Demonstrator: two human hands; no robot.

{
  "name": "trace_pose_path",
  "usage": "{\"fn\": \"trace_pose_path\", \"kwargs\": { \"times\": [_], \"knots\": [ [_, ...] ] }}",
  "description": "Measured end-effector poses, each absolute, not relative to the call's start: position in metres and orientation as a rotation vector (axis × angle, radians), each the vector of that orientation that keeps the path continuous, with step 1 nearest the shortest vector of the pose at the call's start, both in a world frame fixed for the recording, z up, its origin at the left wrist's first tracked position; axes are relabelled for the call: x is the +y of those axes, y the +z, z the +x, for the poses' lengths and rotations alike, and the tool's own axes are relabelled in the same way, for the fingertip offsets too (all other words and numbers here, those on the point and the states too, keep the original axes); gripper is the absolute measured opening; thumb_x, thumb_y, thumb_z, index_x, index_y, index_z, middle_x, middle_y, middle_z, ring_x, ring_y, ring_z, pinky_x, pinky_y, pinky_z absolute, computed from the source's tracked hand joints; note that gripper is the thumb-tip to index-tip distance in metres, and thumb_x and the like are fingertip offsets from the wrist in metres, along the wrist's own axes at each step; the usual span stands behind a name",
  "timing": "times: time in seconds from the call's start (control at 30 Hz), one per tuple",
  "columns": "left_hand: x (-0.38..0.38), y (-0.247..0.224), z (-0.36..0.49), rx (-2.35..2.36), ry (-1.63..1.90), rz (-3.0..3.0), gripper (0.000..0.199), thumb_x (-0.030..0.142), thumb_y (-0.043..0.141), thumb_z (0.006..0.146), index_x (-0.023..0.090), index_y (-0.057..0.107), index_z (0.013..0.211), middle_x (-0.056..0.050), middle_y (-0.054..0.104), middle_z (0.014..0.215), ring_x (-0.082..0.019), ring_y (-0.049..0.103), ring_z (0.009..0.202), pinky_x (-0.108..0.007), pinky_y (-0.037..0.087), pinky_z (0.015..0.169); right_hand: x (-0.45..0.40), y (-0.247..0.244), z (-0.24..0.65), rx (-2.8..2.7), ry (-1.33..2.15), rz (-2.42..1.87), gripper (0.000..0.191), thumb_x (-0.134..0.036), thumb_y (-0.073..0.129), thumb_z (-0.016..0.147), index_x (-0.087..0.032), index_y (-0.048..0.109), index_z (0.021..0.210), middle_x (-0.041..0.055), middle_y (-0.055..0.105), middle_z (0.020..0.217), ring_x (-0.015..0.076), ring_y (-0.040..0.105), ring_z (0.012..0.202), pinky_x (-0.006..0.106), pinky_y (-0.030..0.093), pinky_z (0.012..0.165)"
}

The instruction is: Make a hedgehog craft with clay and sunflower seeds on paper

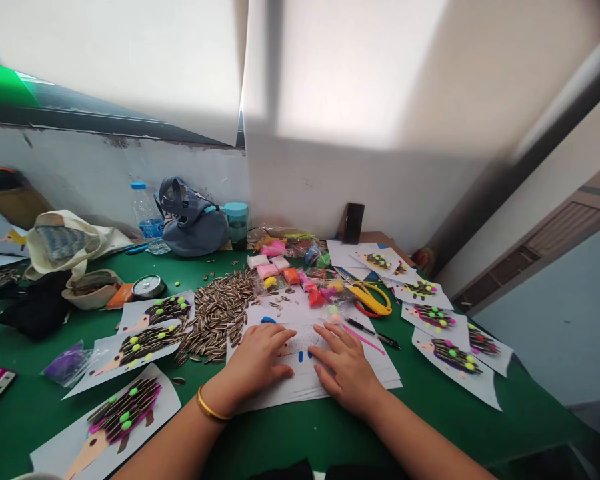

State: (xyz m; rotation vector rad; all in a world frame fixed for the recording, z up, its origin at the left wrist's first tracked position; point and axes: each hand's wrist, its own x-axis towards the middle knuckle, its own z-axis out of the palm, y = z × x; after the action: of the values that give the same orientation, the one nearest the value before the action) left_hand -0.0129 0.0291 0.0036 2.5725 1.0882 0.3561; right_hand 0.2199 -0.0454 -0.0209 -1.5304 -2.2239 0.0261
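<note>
Bare forearms [180,430] lie nearest, a gold-coloured bracelet [211,405] around the left wrist, and lead to two hands resting palm down on a white sheet [300,385]. That sheet lies under and between them, apparently atop other papers, with faint dark marks partly covered by the fingers. Both the left hand [263,355] and the right hand [344,365] have their fingers spread, and neither seems to pinch anything. Two small blue pieces [301,357] sit between the hands, just beside the right fingertips; a longer blue lump [268,320] lies just beyond the left hand. Hedgehog pictures to the left [130,407] and right [450,352] of the hands already carry seeds and bright dots and look complete. By that measure the sheet is at an early stage: no seeds or bright dots show on it, so most of the covering seems left. Just outside the right hand lies a black pen [373,332]; beyond the left hand spreads a heap of striped seeds [217,313]. Farther ahead of both hands, packets of coloured clay [267,271] crowd the green table [280,450].
</note>
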Motion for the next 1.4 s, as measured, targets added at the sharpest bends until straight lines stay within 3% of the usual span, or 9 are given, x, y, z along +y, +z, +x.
{"fn": "trace_pose_path", "kwargs": {
  "times": [0.23, 0.37, 0.53, 0.83, 1.03, 1.23, 1.4],
  "knots": [
    [0.030, 0.003, -0.013, 1.083, 0.366, 2.570, 0.061, 0.036, 0.078, 0.073, 0.027, 0.057, 0.129, -0.008, 0.062, 0.127, -0.029, 0.053, 0.119, -0.047, 0.037, 0.101, -0.047, -0.021, 0.219, -2.246, 0.004, -1.441, 0.028, -0.029, 0.056, 0.089, -0.036, 0.069, 0.114, -0.0006, 0.050, 0.145, 0.0291, 0.040, 0.134, 0.049, 0.032, 0.107],
    [0.030, 0.004, -0.013, 1.087, 0.360, 2.561, 0.061, 0.036, 0.079, 0.072, 0.027, 0.057, 0.129, -0.008, 0.063, 0.126, -0.029, 0.053, 0.119, -0.046, 0.037, 0.102, -0.043, -0.022, 0.234, -2.107, -0.021, -1.469, 0.028, -0.027, 0.052, 0.091, -0.026, 0.065, 0.117, 0.0059, 0.060, 0.129, 0.0259, 0.049, 0.122, 0.044, 0.036, 0.104],
    [0.031, 0.005, -0.013, 1.086, 0.337, 2.545, 0.064, 0.036, 0.080, 0.071, 0.026, 0.057, 0.129, -0.008, 0.062, 0.128, -0.030, 0.053, 0.120, -0.047, 0.037, 0.102, -0.034, -0.020, 0.277, -1.887, -0.115, -1.951, 0.019, -0.027, 0.049, 0.094, -0.018, 0.062, 0.104, 0.0102, 0.064, 0.104, 0.0254, 0.057, 0.099, 0.038, 0.045, 0.084],
    [0.032, 0.002, -0.015, 1.060, 0.345, 2.567, 0.062, 0.036, 0.080, 0.071, 0.027, 0.058, 0.128, -0.008, 0.061, 0.129, -0.030, 0.052, 0.121, -0.046, 0.037, 0.101, -0.022, -0.004, 0.288, -2.159, 0.098, -2.269, 0.012, -0.018, 0.052, 0.089, -0.019, 0.063, 0.085, 0.0082, 0.066, 0.087, 0.0230, 0.063, 0.081, 0.030, 0.038, 0.062],
    [0.027, 0.007, -0.014, 0.973, 0.364, 2.646, 0.044, 0.030, 0.074, 0.078, 0.032, 0.063, 0.121, -0.005, 0.062, 0.123, -0.028, 0.054, 0.116, -0.043, 0.037, 0.099, -0.019, 0.006, 0.285, -2.261, 0.086, -2.236, 0.008, -0.010, 0.058, 0.076, -0.017, 0.063, 0.079, 0.0120, 0.066, 0.088, 0.0256, 0.063, 0.083, 0.029, 0.036, 0.062],
    [0.013, 0.012, -0.008, 0.891, 0.336, 2.684, 0.044, 0.037, 0.072, 0.081, 0.040, 0.062, 0.123, -0.005, 0.054, 0.137, -0.030, 0.049, 0.124, -0.048, 0.033, 0.103, -0.024, 0.017, 0.269, -2.209, 0.191, -2.083, 0.010, -0.013, 0.050, 0.084, -0.021, 0.056, 0.082, 0.0012, 0.062, 0.073, 0.0161, 0.057, 0.065, 0.026, 0.030, 0.055],
    [0.007, 0.006, -0.003, 0.809, 0.317, 2.744, 0.044, 0.045, 0.071, 0.080, 0.040, 0.062, 0.123, -0.005, 0.044, 0.149, -0.033, 0.042, 0.133, -0.052, 0.030, 0.107, -0.026, 0.004, 0.244, -2.126, 0.260, -1.652, 0.011, -0.014, 0.047, 0.089, -0.021, 0.055, 0.090, 0.0024, 0.064, 0.086, 0.0165, 0.060, 0.079, 0.026, 0.043, 0.070]
  ]
}}
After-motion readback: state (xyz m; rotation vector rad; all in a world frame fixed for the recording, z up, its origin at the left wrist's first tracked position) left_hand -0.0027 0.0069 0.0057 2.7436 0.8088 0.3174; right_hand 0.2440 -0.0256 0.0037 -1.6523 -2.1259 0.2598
